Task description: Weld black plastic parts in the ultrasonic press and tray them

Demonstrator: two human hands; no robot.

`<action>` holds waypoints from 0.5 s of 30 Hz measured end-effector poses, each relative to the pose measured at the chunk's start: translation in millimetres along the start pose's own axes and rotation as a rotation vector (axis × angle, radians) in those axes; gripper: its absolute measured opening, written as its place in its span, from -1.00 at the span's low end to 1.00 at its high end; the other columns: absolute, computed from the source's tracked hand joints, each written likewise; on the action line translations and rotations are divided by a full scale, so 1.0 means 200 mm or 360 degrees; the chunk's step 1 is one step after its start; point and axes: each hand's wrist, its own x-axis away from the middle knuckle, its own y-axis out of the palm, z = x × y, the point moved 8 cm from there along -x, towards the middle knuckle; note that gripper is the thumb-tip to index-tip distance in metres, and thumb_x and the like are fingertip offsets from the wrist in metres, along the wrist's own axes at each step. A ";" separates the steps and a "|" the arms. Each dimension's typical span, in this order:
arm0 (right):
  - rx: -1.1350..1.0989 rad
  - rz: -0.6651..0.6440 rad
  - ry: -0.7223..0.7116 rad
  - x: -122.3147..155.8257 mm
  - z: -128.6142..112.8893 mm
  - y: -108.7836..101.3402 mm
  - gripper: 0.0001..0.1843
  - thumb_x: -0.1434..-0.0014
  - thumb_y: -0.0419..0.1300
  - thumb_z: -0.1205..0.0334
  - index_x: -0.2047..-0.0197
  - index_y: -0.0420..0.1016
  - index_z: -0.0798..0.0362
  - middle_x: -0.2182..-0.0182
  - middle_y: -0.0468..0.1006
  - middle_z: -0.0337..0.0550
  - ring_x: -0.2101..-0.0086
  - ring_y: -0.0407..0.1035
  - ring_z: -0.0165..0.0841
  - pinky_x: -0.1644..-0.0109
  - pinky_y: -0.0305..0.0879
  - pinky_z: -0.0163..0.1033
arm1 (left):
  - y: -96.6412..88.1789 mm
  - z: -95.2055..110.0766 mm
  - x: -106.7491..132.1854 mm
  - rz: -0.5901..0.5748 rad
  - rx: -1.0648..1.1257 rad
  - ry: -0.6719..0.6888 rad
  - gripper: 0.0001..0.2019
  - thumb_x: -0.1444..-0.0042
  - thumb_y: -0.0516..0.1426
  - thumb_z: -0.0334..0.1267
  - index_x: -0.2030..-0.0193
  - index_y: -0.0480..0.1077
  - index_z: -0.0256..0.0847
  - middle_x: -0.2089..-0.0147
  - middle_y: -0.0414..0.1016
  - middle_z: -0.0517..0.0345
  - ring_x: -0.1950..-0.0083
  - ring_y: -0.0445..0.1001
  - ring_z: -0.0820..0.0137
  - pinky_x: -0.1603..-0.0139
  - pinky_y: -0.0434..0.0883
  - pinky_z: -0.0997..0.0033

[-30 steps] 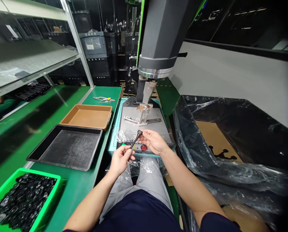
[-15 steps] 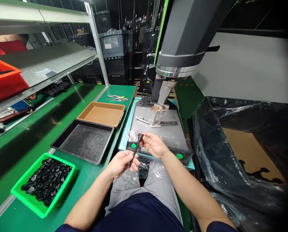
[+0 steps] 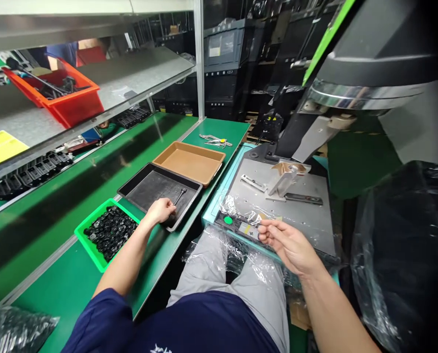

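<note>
My left hand [image 3: 161,211] is over the near part of a shallow black tray [image 3: 152,183]. Its fingers pinch one end of a slim black rod with a thicker head [image 3: 181,195]; the head points away from me, above or on the tray floor. In front of the machine's metal plate [image 3: 237,196], my right hand [image 3: 288,245] hangs with thumb and fingertips pressed together. Whatever may be between those fingertips is too small to make out. On the plate stands a clear and metal fixture [image 3: 283,180], beyond the right hand.
A green bin [image 3: 101,264] of small black round parts stands left of the black tray. Behind the tray lie a brown tray [image 3: 189,159] and pliers [image 3: 217,141]. The machine head [image 3: 366,93] overhangs the plate. An orange bin [image 3: 82,105] sits on the shelf.
The black rod, held between both hands before, has gone left to the black tray in my left hand. My right hand has let go of it. The view has turned left.
</note>
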 end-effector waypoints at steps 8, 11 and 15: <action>0.0044 0.0272 -0.0061 0.23 -0.06 -0.27 -0.63 0.04 0.46 -0.12 0.24 0.62 -0.08 0.37 0.56 -0.05 0.41 0.44 -0.25 0.33 0.45 -0.11 | 0.18 0.06 -0.11 -0.0295 -0.0502 0.0118 -0.81 -0.08 0.11 -0.18 0.35 0.52 -0.19 0.25 0.62 -0.03 0.23 0.53 0.26 0.29 0.33 0.42; 0.0051 0.0503 -0.0123 0.37 -0.11 -0.47 -0.60 0.08 0.47 -0.13 0.25 0.61 -0.06 0.37 0.57 -0.08 0.41 0.45 -0.28 0.33 0.44 -0.15 | 0.15 0.07 -0.09 -0.0325 -0.0602 0.0143 -0.68 -0.15 0.03 -0.05 0.31 0.55 -0.16 0.21 0.63 -0.02 0.19 0.56 0.22 0.24 0.38 0.40; 0.0330 0.1013 -0.0282 0.52 -0.30 -0.94 -0.50 0.14 0.49 -0.14 0.25 0.58 0.04 0.40 0.58 -0.07 0.44 0.46 -0.30 0.36 0.42 -0.19 | -0.01 0.13 -0.07 0.0017 -0.0669 0.0191 -0.59 -0.17 -0.03 0.06 0.15 0.54 -0.10 0.14 0.65 0.08 0.13 0.58 0.12 0.16 0.47 0.24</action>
